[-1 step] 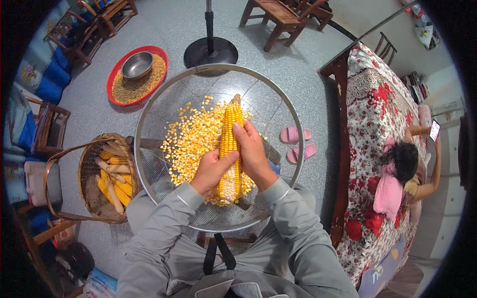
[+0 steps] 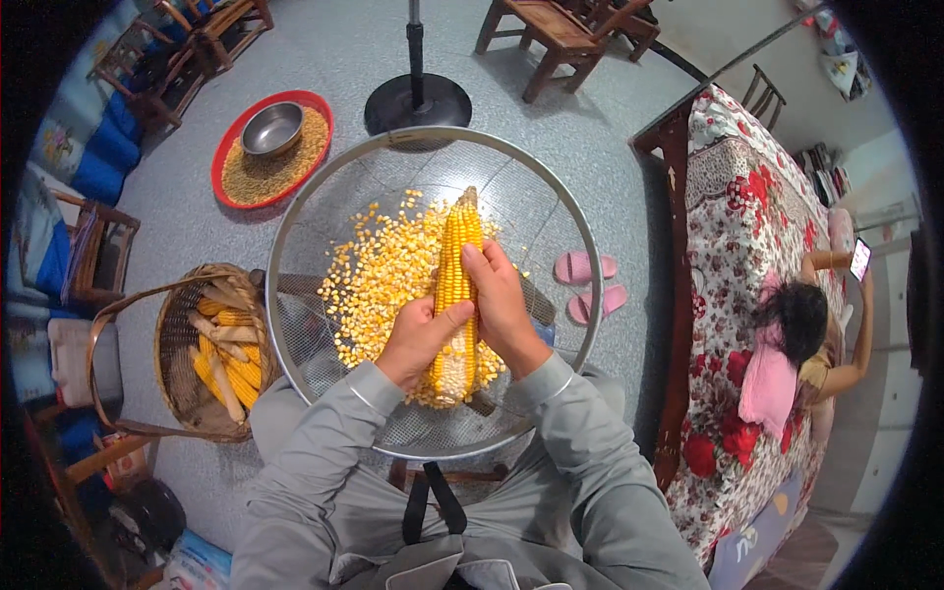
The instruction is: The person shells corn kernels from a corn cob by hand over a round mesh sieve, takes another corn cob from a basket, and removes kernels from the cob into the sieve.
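Note:
A yellow corn cob (image 2: 458, 258) is held between my two hands, its brown tip pointing away from me. Pale, bare patches show on its near end. My left hand (image 2: 421, 339) wraps the lower left side, thumb laid across the kernels. Around the right side closes my right hand (image 2: 500, 303), its thumb pressed on the cob's middle. Below them is a wide round metal mesh sieve (image 2: 393, 132) with a silver rim. Loose yellow and white kernels (image 2: 379, 265) are heaped in it, mostly left of the cob and partly hidden under my hands.
Left of the sieve stands a wicker basket (image 2: 169, 359) holding corn cobs and bare cores. Beyond it a red tray (image 2: 215, 167) of grain carries a metal bowl (image 2: 272, 130). Pink slippers (image 2: 598, 303) lie to the right. A person (image 2: 795, 324) with a phone lies on the flowered bed (image 2: 723, 211).

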Available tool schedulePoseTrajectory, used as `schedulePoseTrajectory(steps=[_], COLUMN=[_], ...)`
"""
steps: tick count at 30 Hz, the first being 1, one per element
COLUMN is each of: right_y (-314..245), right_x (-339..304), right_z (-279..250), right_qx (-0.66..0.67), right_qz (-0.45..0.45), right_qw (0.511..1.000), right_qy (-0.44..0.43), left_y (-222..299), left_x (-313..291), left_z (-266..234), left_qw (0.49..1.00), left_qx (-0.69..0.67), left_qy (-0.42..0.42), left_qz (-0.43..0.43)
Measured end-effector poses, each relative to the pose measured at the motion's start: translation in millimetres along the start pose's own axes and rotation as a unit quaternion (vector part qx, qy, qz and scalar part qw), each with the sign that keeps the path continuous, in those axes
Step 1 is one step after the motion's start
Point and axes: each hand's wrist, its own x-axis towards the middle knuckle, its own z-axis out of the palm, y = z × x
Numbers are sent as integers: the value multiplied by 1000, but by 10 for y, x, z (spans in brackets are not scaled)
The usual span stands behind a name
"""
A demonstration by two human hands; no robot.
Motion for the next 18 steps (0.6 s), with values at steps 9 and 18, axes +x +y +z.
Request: schedulePoseTrajectory(steps=[9,18], right_y=[-18,21], right_x=[11,50], right_z=[25,-19], right_qx=[16,20], right_qz=[24,20], right_qw=[999,1000], right_qy=[17,11], left_y=[-9,-25], left_x=[-23,26], left_z=[16,-65], left_qw=[1000,998], left_qx=[20,-44], left_qy=[-16,-22], left_qz=[-1,-28])
